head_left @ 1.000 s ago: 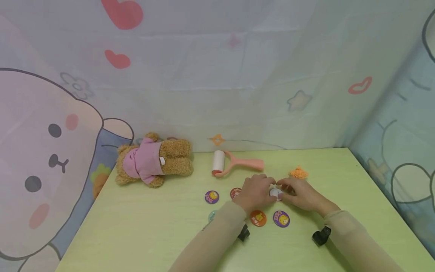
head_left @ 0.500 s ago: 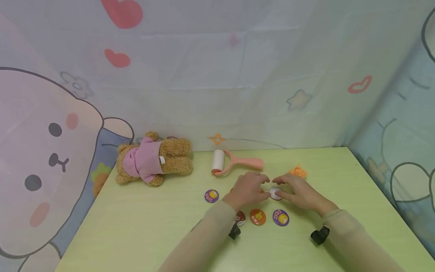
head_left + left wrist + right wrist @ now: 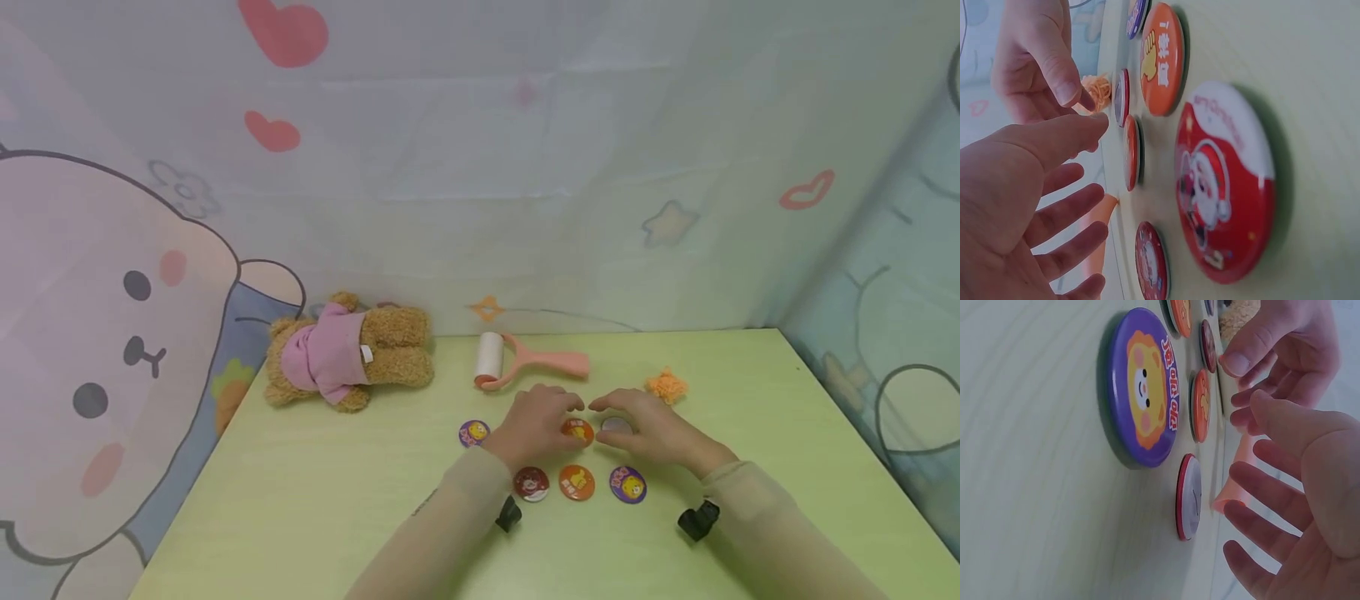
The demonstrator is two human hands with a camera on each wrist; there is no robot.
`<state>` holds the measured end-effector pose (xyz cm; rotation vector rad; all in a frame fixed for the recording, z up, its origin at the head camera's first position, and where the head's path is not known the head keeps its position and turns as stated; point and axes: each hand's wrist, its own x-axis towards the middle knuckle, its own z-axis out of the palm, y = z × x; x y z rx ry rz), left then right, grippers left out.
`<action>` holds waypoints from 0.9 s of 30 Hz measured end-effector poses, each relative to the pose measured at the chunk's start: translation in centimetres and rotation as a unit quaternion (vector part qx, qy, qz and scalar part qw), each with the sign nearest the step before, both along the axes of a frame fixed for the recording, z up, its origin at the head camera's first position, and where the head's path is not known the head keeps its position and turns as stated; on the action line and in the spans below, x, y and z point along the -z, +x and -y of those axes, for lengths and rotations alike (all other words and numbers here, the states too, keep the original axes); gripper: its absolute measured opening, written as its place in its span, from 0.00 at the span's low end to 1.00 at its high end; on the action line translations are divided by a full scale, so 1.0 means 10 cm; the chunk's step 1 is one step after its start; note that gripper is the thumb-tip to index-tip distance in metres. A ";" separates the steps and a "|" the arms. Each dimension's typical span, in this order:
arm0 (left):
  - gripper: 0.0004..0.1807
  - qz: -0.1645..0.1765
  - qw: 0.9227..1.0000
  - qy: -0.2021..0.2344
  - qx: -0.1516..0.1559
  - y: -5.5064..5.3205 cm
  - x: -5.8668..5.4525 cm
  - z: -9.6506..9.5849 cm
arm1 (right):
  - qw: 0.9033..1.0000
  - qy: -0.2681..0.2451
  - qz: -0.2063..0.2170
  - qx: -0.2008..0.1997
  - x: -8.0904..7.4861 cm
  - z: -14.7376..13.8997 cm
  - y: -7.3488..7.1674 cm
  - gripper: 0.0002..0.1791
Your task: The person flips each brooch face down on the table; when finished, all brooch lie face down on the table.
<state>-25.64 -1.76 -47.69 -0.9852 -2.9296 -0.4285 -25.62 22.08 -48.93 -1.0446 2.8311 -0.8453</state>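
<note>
My left hand [image 3: 536,427] hovers over the upper row of round badges, its fingers loosely bent and holding nothing. An orange badge [image 3: 579,432] lies by its thumb. Facing it is my right hand [image 3: 656,425], also holding nothing, beside a pale grey badge [image 3: 615,426]. That badge [image 3: 1189,497] has a red rim and a thin dark line across its face in the right wrist view. In front lie a red-and-white badge [image 3: 531,483], a second orange badge [image 3: 577,482] and a purple badge [image 3: 627,484] with a yellow lion. A red badge [image 3: 1151,261] is hidden under the left hand in the head view.
Another purple badge [image 3: 474,433] lies left of my left hand. Behind stand-in order along the back are a teddy bear [image 3: 348,354] in a pink top, a pink-handled lint roller [image 3: 536,361] and a fuzzy orange object [image 3: 666,386]. A printed cloth [image 3: 450,167] hangs behind the table.
My left hand has drawn back to the left, away from the pale badge, uncovering the orange and red-and-white badges. The right thumb has come off the pale badge. The head view has shifted slightly.
</note>
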 end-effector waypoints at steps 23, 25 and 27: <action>0.27 0.027 0.999 -0.009 -0.021 -0.02 0.11 0.08 | 1.000 0.023 0.017 -0.008 0.06 0.13 -0.06 0.25; 0.27 0.027 0.999 -0.010 -0.022 -0.02 0.11 0.08 | 1.000 0.022 0.016 -0.014 0.07 0.14 -0.07 0.25; 0.27 0.029 0.999 -0.010 -0.022 -0.02 0.10 0.09 | 0.999 0.020 0.017 -0.020 0.07 0.15 -0.07 0.25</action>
